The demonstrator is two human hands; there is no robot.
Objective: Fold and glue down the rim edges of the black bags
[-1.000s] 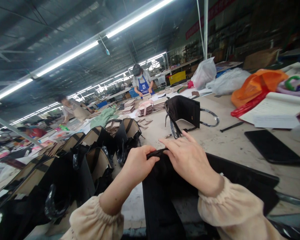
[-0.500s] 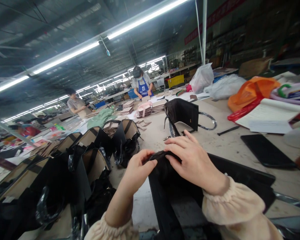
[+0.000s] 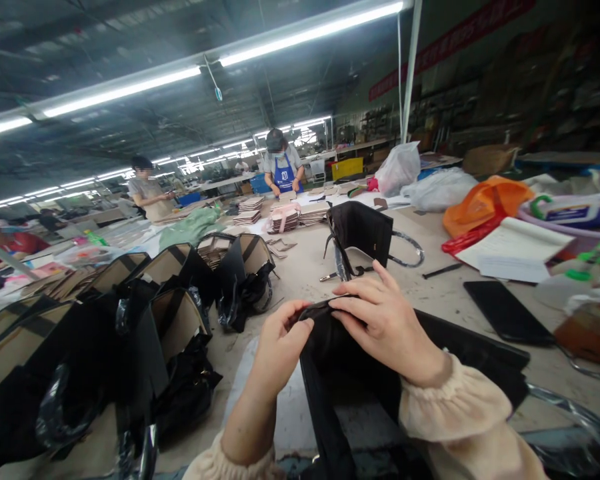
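A black handbag lies in front of me, its plastic-wrapped handle trailing off to the lower right. My left hand pinches the near corner of the bag's top edge between thumb and fingers. Just right of it, my right hand grips the same edge, with the thumb beneath and the fingers on top. The black lining hangs in folds below both hands. Beyond them stands another black handbag, open at the top, with a wrapped handle.
Several unfinished black bags crowd the left side. On the right are a black phone, an open notebook, an orange plastic bag and a spray bottle. Stacked pieces and a co-worker in a blue apron are farther back.
The view has shifted slightly. My right fingers have closed down nearer the bag's edge, and my left hand keeps its pinch there.
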